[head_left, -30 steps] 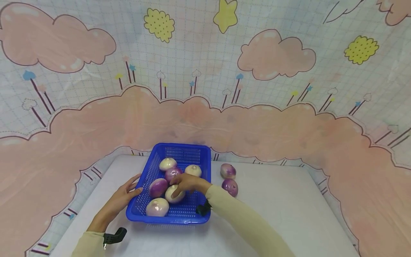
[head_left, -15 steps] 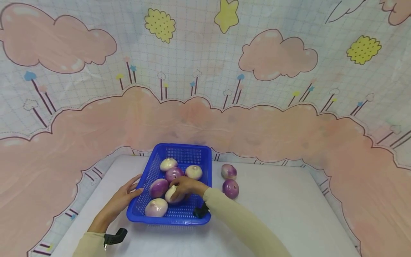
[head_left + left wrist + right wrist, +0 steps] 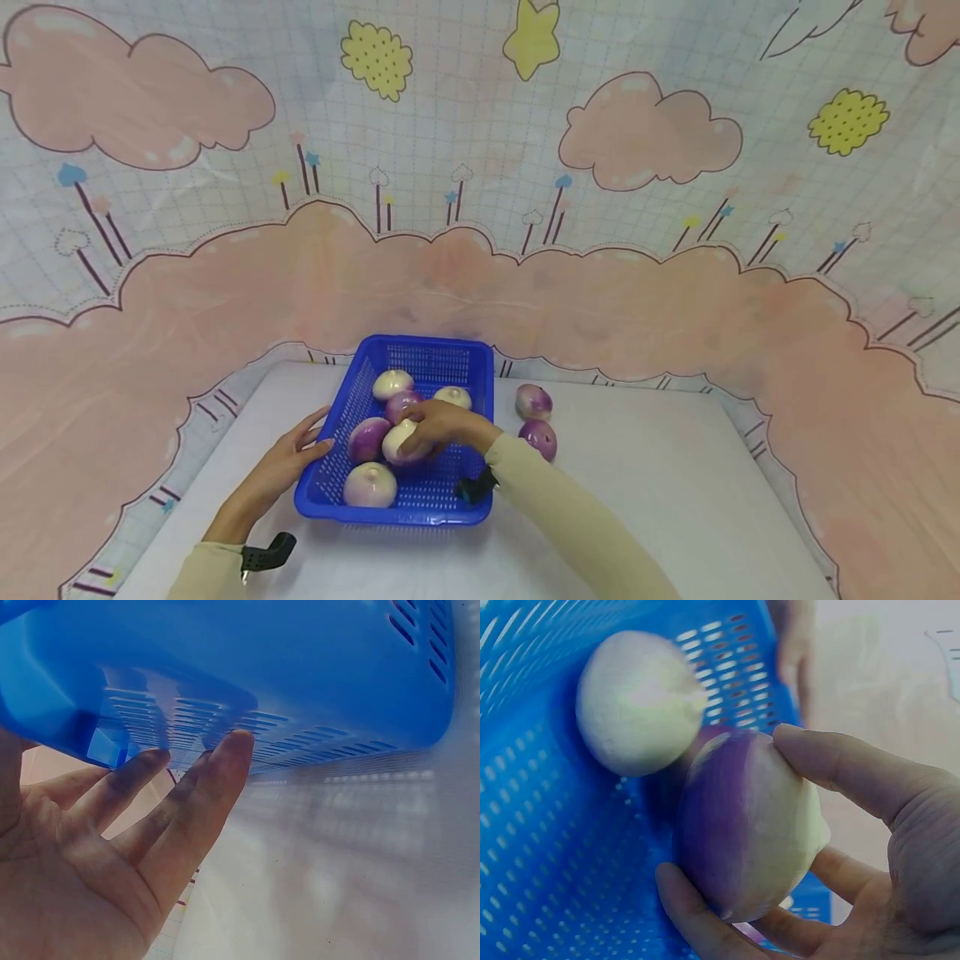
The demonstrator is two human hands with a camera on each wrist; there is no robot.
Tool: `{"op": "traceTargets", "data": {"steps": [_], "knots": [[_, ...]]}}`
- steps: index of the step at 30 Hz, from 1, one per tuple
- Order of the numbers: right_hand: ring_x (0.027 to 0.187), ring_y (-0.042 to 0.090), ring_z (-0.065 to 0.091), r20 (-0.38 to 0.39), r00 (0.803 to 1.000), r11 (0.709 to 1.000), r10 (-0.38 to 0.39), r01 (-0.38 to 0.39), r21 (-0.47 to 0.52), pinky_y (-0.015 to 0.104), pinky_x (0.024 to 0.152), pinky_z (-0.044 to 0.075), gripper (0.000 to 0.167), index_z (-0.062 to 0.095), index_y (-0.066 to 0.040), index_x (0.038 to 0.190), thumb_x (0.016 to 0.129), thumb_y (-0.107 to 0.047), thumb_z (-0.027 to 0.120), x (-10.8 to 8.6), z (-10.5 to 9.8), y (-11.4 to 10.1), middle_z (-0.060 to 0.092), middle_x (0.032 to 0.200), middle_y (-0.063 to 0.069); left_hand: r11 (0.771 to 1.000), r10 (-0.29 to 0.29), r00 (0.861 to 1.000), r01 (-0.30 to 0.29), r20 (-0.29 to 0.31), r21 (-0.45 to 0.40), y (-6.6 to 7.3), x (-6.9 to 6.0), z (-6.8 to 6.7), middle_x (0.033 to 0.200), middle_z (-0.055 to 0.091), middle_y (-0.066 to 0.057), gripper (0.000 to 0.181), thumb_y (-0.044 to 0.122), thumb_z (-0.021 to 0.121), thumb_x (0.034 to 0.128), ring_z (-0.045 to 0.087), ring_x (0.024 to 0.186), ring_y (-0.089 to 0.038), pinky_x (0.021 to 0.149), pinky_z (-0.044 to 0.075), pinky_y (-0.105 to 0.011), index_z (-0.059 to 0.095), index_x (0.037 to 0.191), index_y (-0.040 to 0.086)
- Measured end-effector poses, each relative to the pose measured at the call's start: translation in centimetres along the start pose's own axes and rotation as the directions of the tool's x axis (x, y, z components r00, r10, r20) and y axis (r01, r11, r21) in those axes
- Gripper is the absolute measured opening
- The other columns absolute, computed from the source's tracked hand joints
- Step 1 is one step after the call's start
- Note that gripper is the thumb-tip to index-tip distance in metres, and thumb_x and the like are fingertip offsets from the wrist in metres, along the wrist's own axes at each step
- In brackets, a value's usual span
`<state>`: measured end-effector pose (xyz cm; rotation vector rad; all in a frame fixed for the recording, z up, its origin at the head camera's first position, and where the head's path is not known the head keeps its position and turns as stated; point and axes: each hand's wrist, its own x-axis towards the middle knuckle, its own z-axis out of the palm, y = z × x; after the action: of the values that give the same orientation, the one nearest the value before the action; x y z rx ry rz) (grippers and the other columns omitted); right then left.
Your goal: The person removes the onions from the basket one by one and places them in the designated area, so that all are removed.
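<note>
Tabletop [image 3: 637, 467], fingers [image 3: 793, 931] behind onion [image 3: 746, 825] unclear

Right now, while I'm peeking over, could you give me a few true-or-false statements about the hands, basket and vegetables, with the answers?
1. The right hand grips a purple-and-white vegetable. True.
2. The left hand also grips a vegetable. False: it touches the outer side of the blue basket.
3. Two loose vegetables lie on the table, outside the basket. True.
4. The basket has solid walls without any openings. False: its walls are full of small slots.
5. More vegetables are in the basket than outside it. True.
</note>
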<state>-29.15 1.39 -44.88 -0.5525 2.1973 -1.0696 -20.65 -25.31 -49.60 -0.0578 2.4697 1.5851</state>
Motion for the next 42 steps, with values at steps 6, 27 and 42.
{"op": "traceTargets", "data": {"steps": [6,27,42], "knots": [[0.097,0.019,0.059,0.000,0.999,0.998,-0.032,0.032,0.047,0.038,0.076,0.061,0.056,0.060,-0.015,0.131,0.078,-0.014,0.080,-1.4,-0.8,-0.7,0.061,0.114,0.005,1.000,0.004,1.000,-0.004,-0.005,0.005,-0.1,-0.2,0.0,0.158,0.026,-0.029,0.075,0.037,0.053,0.1004,0.041,0.136,-0.052,0.104,0.040,-0.066,0.011,0.159,0.017],[0.104,0.024,0.060,-0.122,0.973,0.977,-0.196,0.204,0.064,0.034,0.083,0.056,0.048,0.066,-0.029,0.121,0.077,-0.019,0.082,-7.2,-2.6,-2.1,0.062,0.125,0.001,1.000,0.003,1.000,-0.003,-0.006,0.009,-0.1,-0.3,0.0,0.157,0.026,-0.029,0.075,0.038,0.053,0.1003,0.042,0.135,-0.052,0.103,0.043,-0.065,0.012,0.159,0.017],[0.114,0.026,0.056,-0.246,0.946,0.972,-0.211,0.229,0.045,0.042,0.094,0.052,0.054,0.060,-0.034,0.128,0.078,-0.029,0.081,-10.3,-4.6,-0.4,0.059,0.129,-0.001,1.000,0.009,1.000,-0.009,-0.013,0.005,0.0,-0.2,0.1,0.157,0.027,-0.030,0.074,0.036,0.053,0.1006,0.043,0.134,-0.052,0.102,0.045,-0.063,0.012,0.159,0.016]]}}
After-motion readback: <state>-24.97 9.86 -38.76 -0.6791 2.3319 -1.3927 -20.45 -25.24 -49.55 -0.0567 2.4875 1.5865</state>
